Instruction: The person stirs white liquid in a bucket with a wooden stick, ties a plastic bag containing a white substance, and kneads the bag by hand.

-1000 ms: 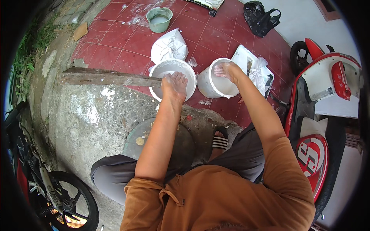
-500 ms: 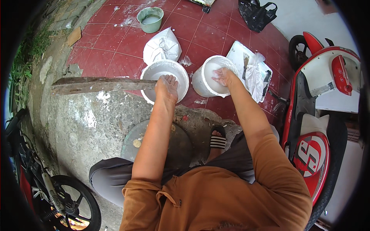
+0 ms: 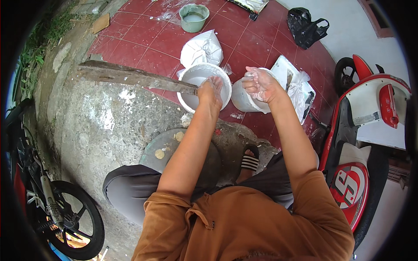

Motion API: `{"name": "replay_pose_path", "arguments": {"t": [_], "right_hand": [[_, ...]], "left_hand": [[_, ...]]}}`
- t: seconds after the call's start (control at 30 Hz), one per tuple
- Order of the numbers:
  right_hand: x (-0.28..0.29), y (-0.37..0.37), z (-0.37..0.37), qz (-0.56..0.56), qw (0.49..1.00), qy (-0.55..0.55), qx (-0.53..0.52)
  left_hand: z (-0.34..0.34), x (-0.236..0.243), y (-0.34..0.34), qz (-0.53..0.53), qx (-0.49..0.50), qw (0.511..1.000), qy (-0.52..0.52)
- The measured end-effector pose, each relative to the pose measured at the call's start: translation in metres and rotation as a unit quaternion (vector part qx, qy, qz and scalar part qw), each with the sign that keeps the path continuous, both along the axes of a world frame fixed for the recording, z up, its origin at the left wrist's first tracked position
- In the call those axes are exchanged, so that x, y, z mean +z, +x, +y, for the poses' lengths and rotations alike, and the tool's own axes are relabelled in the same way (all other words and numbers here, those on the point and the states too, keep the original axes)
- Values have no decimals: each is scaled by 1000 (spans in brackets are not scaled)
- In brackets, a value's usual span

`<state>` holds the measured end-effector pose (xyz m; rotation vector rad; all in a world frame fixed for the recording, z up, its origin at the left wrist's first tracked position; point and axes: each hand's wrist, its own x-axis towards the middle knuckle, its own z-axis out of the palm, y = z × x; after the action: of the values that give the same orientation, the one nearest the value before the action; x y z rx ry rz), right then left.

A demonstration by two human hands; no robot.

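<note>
My left hand (image 3: 210, 90) is over the left white bucket (image 3: 185, 98), its fingers stretched out and whitened. A weathered wooden plank (image 3: 139, 79) runs from the left over the bucket's rim and ends beside this hand; whether they touch is unclear. My right hand (image 3: 262, 85) is raised over the right white bucket (image 3: 242, 97), fingers curled and coated with wet white stuff. What it holds, if anything, is hidden. Pale liquid shows in the left bucket; my right hand covers much of the right one's opening.
Behind the buckets are a tied white sack (image 3: 201, 48) and a green basin (image 3: 194, 18). A white plastic bag (image 3: 299, 89) lies beside the right bucket, and a black bag (image 3: 306, 29) farther back. Motorbikes flank me: a red-and-white one (image 3: 348, 182) right, a dark wheel (image 3: 78, 219) left.
My right hand has lifted out of the right bucket and its fingers have curled. My left hand stays over the left bucket. The whole view has turned slightly.
</note>
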<state>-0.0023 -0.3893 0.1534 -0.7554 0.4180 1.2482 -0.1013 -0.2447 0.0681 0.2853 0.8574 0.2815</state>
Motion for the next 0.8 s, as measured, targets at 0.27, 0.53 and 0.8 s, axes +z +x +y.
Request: {"name": "replay_pose_path", "arguments": {"t": [0.27,0.53,0.8], "right_hand": [[-51,-92,82,-497,841,-212,30],[2,-104,93,-329,889,-268,171],[-29,-91,94,-488,788,-257,275]], "left_hand": [[9,3,4,-34,10,991,-127],[12,45,-15,43,-12,993,-109],[30,28,-16,39,20,997,-66]]}}
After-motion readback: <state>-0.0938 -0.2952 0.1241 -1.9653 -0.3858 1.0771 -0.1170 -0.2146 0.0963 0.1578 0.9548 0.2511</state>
